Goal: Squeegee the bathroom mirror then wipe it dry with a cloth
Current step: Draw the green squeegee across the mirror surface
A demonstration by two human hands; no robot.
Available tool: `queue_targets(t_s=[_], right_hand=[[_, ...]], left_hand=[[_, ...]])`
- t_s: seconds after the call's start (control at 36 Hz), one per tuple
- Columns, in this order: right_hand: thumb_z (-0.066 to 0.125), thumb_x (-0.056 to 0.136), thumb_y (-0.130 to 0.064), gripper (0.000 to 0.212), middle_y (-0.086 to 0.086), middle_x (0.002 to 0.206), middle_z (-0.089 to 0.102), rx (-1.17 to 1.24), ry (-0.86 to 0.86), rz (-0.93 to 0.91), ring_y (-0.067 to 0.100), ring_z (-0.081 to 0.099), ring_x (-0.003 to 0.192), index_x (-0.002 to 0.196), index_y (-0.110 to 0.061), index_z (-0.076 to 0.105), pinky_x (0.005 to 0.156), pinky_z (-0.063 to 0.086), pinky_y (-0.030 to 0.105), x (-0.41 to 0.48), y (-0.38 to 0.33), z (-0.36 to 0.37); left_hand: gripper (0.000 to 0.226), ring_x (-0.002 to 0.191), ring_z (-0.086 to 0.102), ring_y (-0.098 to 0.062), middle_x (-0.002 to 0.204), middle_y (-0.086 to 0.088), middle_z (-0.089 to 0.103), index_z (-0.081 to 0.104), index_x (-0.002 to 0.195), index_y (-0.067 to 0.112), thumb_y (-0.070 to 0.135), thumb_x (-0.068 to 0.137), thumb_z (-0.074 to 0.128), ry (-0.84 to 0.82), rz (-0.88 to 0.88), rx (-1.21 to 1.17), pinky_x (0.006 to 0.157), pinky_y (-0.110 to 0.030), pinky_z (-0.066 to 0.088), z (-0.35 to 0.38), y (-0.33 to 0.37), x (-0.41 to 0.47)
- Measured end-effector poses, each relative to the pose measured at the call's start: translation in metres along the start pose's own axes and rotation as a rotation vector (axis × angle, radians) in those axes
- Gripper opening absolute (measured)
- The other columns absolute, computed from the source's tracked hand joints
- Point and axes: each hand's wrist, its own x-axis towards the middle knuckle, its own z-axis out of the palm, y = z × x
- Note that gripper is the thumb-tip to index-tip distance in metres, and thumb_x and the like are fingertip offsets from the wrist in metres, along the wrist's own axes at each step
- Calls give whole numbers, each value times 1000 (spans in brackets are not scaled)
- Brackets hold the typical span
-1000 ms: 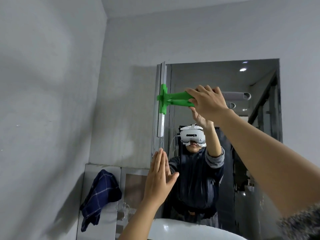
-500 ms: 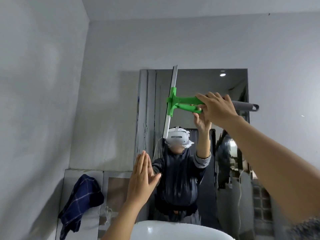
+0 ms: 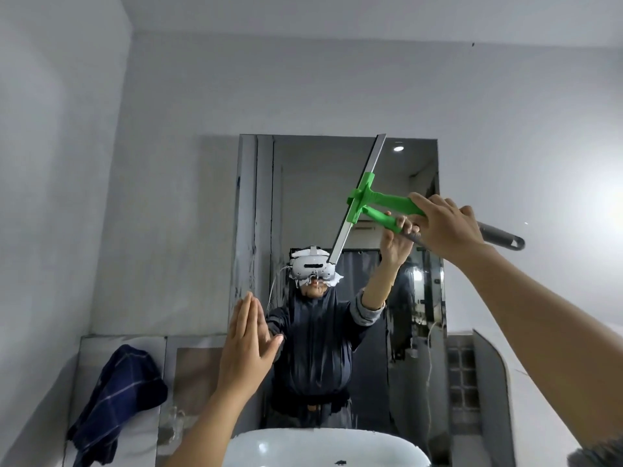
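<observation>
The bathroom mirror (image 3: 303, 197) hangs on the grey wall straight ahead, streaked with water down its left side. My right hand (image 3: 445, 224) grips the handle of a green squeegee (image 3: 387, 202) whose metal blade leans against the glass, tilted, from the top edge down toward the middle. The handle's grey end (image 3: 502, 237) sticks out past my fist. My left hand (image 3: 247, 345) is raised flat near the mirror's lower left corner, fingers together and thumb apart, holding nothing. A dark blue checked cloth (image 3: 114, 399) lies crumpled on the ledge at the lower left.
A white basin (image 3: 323, 446) sits directly below the mirror. A tiled ledge (image 3: 145, 345) runs along the wall behind it. The side wall stands close on the left. The mirror reflects a person wearing a headset.
The squeegee has swept right across the mirror from its left edge to right of the middle, and its blade has tilted from upright to slanted. My left hand stays raised.
</observation>
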Motion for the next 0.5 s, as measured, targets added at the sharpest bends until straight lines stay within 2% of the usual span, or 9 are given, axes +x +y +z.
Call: queue_targets(t_s=[0.08,0.17,0.22,0.31,0.39,0.5], right_hand=[[40,97,-24,37,10,121,54,0,2,17,30,47,114,134,-24,37,93,30,43,-5,6,-1],[40,97,-23,36,10,119,54,6,-4,34,30,47,112,133,-24,38,92,30,43,-10,10,-2],[38,97,-25,35,10,118,54,9,-12,51,30,47,112,133,-24,38,92,30,43,-14,12,-3],[37,98,-27,36,11,117,54,15,-33,77,32,48,112,133,-23,38,93,31,44,-20,13,-5],[36,98,-23,35,12,115,54,44,-50,117,33,49,110,134,-22,38,91,32,44,-27,13,-6],[38,98,-25,32,11,108,55,107,-64,165,32,52,97,129,-22,40,80,35,41,-33,13,-1]], left_hand=[[84,142,6,-19,154,-10,13,11,146,6,63,87,30,-19,4,-6,114,-23,4,-1,-1,0],[84,142,7,-20,154,-12,15,12,145,4,63,87,29,-13,11,-1,114,-24,2,-1,-1,0],[86,142,7,-20,154,-11,13,13,145,4,65,87,26,2,15,2,116,-27,8,0,-1,0],[87,143,8,-22,154,-10,11,14,145,3,62,84,33,17,9,-5,113,-39,21,1,-2,-1],[86,143,8,-23,154,-8,9,11,145,4,57,82,38,4,1,-23,112,-41,21,1,-3,-1],[87,143,7,-22,155,-7,8,7,146,8,58,81,38,-17,0,-32,113,-39,18,0,-4,-1]])
